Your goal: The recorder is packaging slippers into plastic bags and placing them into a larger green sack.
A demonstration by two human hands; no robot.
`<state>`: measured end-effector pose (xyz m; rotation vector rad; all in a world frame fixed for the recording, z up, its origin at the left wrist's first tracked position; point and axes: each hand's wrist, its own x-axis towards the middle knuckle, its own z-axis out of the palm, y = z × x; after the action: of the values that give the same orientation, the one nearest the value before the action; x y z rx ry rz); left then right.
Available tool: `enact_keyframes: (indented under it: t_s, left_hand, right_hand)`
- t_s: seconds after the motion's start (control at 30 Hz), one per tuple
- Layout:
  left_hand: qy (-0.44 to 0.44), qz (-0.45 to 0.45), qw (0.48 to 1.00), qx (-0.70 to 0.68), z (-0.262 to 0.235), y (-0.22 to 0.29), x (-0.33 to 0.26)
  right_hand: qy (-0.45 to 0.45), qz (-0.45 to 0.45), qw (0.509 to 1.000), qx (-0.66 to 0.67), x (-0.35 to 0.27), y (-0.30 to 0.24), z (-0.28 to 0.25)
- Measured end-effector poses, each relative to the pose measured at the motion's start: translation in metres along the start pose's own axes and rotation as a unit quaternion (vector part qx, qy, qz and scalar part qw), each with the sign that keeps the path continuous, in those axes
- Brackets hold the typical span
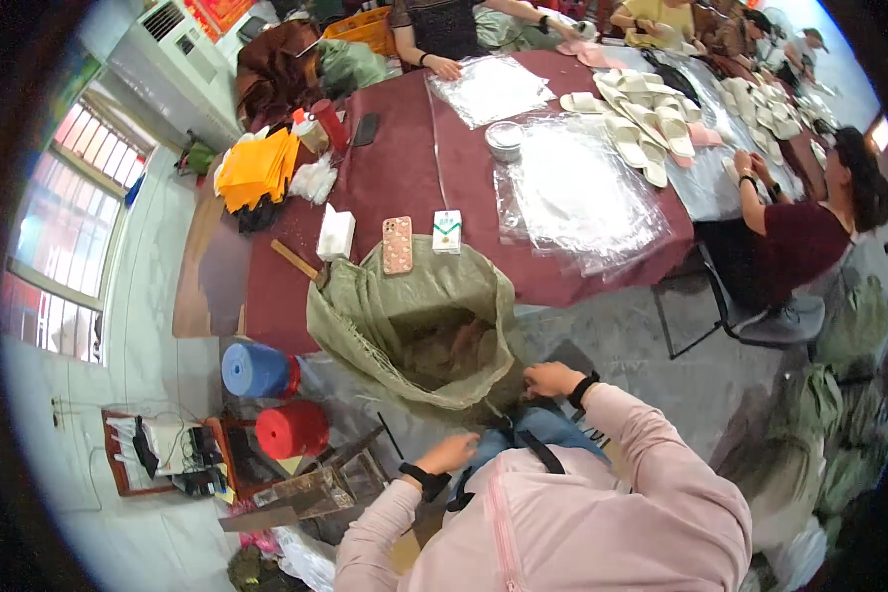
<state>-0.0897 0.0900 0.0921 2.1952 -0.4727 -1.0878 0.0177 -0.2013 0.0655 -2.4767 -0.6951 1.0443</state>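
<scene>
A large green woven sack (365,306) stands with its mouth gaping in front of me, against the table edge. Inside it, shadowed contents are too dim to name. My right hand (553,380) is at the sack's near right rim, its fingers bent around the gathered edge. Lower and to the left, my left hand (448,453) is held before my lap, near the sack's bottom edge; its fingers are partly turned away. Just behind the sack's far rim lie a patterned pink phone (398,245), a white box (336,234) and a small white and green packet (447,232).
On the maroon-covered table (395,178) are clear plastic bags (582,197), a round tin (504,141), orange cloths (257,170) and cream slippers (646,113). Blue (255,370) and red (291,428) stools stand left. A seated co-worker (799,222) is at right; others sit across the table.
</scene>
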Motion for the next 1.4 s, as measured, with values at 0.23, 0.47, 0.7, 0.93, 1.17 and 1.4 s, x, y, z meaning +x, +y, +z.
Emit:
enact_keyframes:
  t_s: [0.23,0.47,0.7,0.93,1.17,1.4]
  left_hand:
    - [-0.093,0.0,0.991,0.097,0.046,-0.046,-0.01]
    - [-0.086,0.108,0.978,0.158,0.031,-0.028,0.02]
    - [0.017,0.215,0.974,0.062,-0.001,0.049,0.068]
    - [0.303,0.229,0.921,-0.089,-0.073,0.145,0.149]
    - [0.397,0.183,0.799,-0.412,-0.155,0.266,0.204]
    - [0.647,0.199,0.683,0.274,-0.176,0.338,0.228]
  right_hand:
    - [-0.021,0.124,0.982,0.143,-0.047,0.016,0.044]
    - [0.081,0.201,0.954,0.207,-0.085,0.021,0.055]
    - [0.093,0.167,0.962,0.198,-0.095,0.006,0.012]
    - [-0.032,-0.106,0.93,0.351,-0.088,-0.012,-0.073]
    - [0.088,-0.204,0.818,0.53,-0.095,-0.011,-0.146]
    - [0.136,-0.175,0.832,0.508,-0.128,0.026,-0.184]
